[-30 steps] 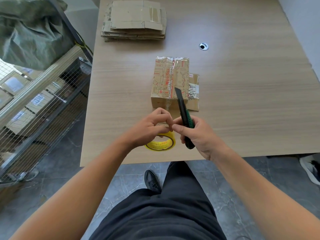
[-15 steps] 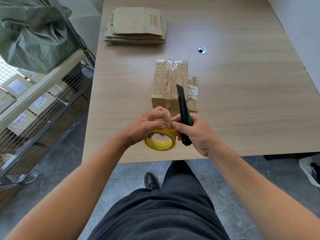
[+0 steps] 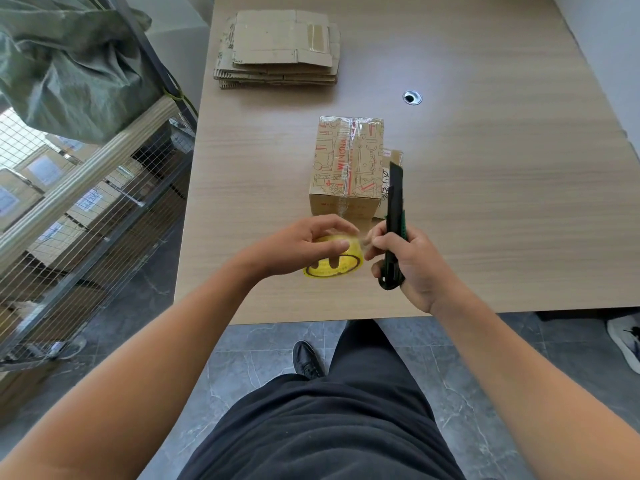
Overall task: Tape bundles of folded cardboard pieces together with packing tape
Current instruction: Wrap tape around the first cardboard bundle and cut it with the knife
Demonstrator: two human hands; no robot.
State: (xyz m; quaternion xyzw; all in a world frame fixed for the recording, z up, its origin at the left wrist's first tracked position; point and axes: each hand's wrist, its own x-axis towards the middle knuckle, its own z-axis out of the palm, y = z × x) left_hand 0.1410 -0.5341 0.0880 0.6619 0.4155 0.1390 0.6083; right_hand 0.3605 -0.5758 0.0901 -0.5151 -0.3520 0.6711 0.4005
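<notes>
Yellow-cored tape roll (image 3: 334, 259) was gripped by the left hand (image 3: 304, 249), utility knife (image 3: 394, 223) clenched in the right hand (image 3: 412, 263); fingertips near the blade risked being nicked.

On the pale wood-grain bench (image 3: 485, 202), the left hand (image 3: 298, 247) grips a yellow roll of clear packing tape (image 3: 337, 263), while the right hand (image 3: 412, 261) holds a black and green utility knife (image 3: 394, 216) upright, its tip pointing away from the person. Just beyond both hands stands a taped bundle of printed brown cardboard (image 3: 348, 164). A stack of flattened plain cardboard pieces (image 3: 278, 51) lies at the far side of the bench.
</notes>
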